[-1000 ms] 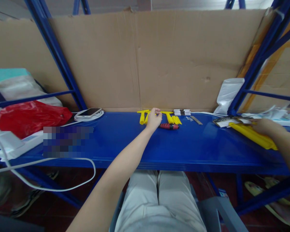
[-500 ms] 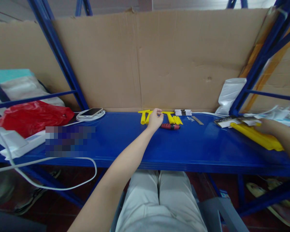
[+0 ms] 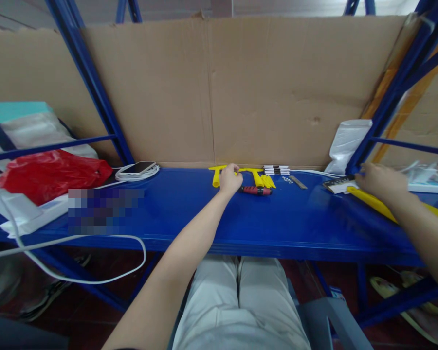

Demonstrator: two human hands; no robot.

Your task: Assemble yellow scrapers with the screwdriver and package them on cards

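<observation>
My left hand point(image 3: 230, 180) reaches over several yellow T-shaped plastic tools point(image 3: 257, 178) at the back of the blue shelf. Its fingers are closed, a bit of yellow shows beside the fingertips, and the hand hides whatever they grip. A red-and-black handled tool point(image 3: 256, 190) lies just right of it. On the right, my right hand point(image 3: 379, 182) is over a black-and-white package point(image 3: 339, 184) and a long yellow tool point(image 3: 374, 203). It is slightly blurred with its fingers bent down; their tips are hidden, and I cannot tell whether they grip anything.
Small yellow pieces point(image 3: 268, 181), stacked white-and-black packets point(image 3: 276, 169) and a flat metal strip point(image 3: 298, 182) lie near the cardboard backing point(image 3: 270, 97). Leftward are a phone point(image 3: 140, 168) on coiled white cable and a red bag point(image 3: 54, 175). A white pouch point(image 3: 348, 146) leans by the right post.
My right hand has moved left and up over the package; the yellow tool beneath now reaches the frame's right edge. My left hand has lowered slightly leftward, covering the middle yellow tool's handle.
</observation>
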